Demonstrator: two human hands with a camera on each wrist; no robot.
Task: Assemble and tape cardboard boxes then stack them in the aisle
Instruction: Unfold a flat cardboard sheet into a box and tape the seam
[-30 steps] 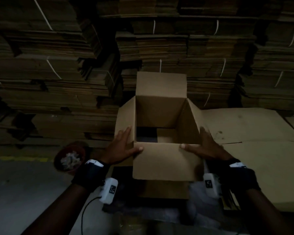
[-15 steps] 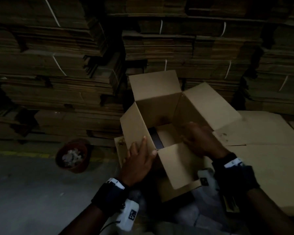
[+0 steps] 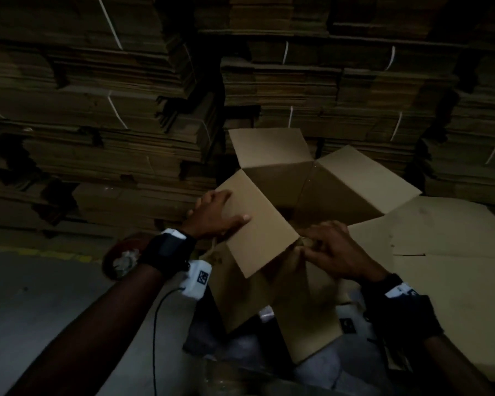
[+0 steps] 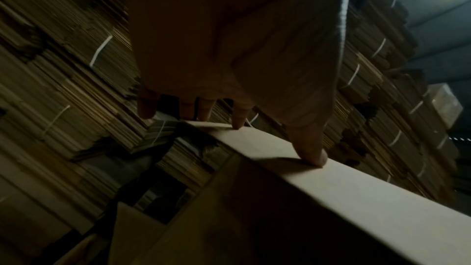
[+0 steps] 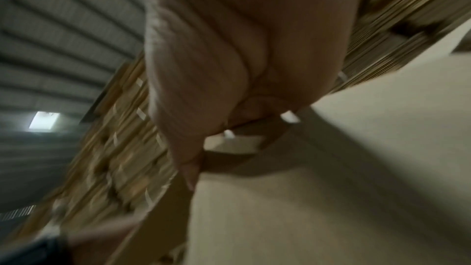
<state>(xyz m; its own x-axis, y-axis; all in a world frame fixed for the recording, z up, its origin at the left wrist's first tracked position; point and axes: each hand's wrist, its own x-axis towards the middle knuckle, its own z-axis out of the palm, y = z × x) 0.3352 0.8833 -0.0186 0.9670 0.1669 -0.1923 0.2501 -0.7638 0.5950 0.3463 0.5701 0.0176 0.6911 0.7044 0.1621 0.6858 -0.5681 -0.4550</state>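
A brown cardboard box [image 3: 306, 310] stands turned corner-on in front of me, tilted, with its top flaps spread open. My left hand [image 3: 215, 215] rests on the left flap [image 3: 263, 241]; thumb and straight fingers press its upper corner. In the left wrist view the thumb [image 4: 311, 148] pushes on that flap [image 4: 369, 205]. My right hand [image 3: 335, 250] grips the box's near corner with curled fingers. From the right wrist, the right hand [image 5: 216, 88] closes over the cardboard edge [image 5: 331, 188]. The box's inside is mostly hidden.
Tall strapped bundles of flat cardboard [image 3: 126, 138] fill the whole background. Flat cardboard sheets [image 3: 455, 267] lie to the right of the box. A reddish round tub [image 3: 117, 261] with pale scraps sits on the grey floor [image 3: 40, 310] at the left, near a yellow line.
The box has swung round corner-on and tilted. My left hand went up onto the left flap. My right hand came out of the box and took the near corner.
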